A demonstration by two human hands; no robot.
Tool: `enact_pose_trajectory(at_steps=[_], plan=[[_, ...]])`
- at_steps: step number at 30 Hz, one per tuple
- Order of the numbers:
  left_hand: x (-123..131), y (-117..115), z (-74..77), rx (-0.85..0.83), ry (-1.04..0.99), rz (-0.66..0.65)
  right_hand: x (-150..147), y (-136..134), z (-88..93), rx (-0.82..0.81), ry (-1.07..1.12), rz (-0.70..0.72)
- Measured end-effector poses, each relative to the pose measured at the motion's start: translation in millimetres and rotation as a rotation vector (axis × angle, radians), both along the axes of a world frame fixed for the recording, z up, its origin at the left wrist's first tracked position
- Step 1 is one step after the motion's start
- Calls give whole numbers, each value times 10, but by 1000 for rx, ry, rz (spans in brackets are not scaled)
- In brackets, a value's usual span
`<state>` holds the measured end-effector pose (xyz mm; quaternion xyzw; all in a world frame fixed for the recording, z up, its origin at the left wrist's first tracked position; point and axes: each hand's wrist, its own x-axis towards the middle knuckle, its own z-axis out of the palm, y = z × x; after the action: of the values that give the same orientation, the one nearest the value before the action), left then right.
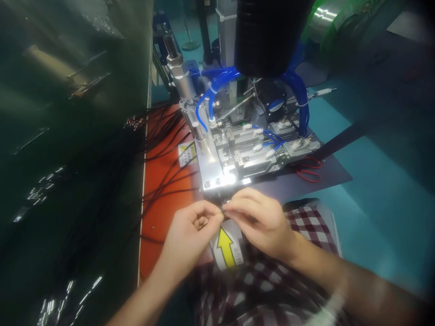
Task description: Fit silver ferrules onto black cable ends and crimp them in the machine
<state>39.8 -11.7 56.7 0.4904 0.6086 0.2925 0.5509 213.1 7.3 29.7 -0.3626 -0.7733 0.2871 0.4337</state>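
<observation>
My left hand (190,231) is closed, thumb and forefinger pinched together. My right hand (263,222) is closed in a pinch as well, its fingertips meeting those of the left. Between the fingertips is a tiny dark piece (223,211), too small to name. Both hands are just in front of the metal base plate (220,179) of a pneumatic fixture (244,147). Below the fingertips shows a white label with a yellow arrow (226,249).
Several black cables (166,181) cross the orange board (158,217) at the left. A dark green surface (112,217) holds scattered small metal parts (42,188). Blue air tubes (220,81) rise behind the fixture, and a black cylinder (268,36) hangs overhead. A red wire loop (311,171) lies at the right.
</observation>
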Motion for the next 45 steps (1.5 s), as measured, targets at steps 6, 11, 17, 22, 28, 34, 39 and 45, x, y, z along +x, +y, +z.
enact_pose_trajectory(at_steps=[6, 11, 17, 22, 28, 34, 39, 45], plan=[[15, 7, 32, 11, 20, 15, 20, 8, -27, 171, -131, -22], [0, -16, 0, -19, -13, 33, 2, -16, -33, 176, -173, -17], [-19, -36, -21, -45, -61, 26, -58, -27, 40, -504, 60, 39], [-17, -49, -28, -80, -77, 61, -79, 5, 38, -864, 293, 112], [0, -42, -7, -107, -105, 100, -27, -40, 115, -985, 290, -3], [51, -92, 54, -139, -78, 159, -71, -116, 148, -968, 263, -28], [64, -165, 39, -148, -86, 161, -154, -180, 190, -1026, 368, -70], [86, -192, 17, -168, -135, 192, -168, -271, 125, -926, 266, -155]])
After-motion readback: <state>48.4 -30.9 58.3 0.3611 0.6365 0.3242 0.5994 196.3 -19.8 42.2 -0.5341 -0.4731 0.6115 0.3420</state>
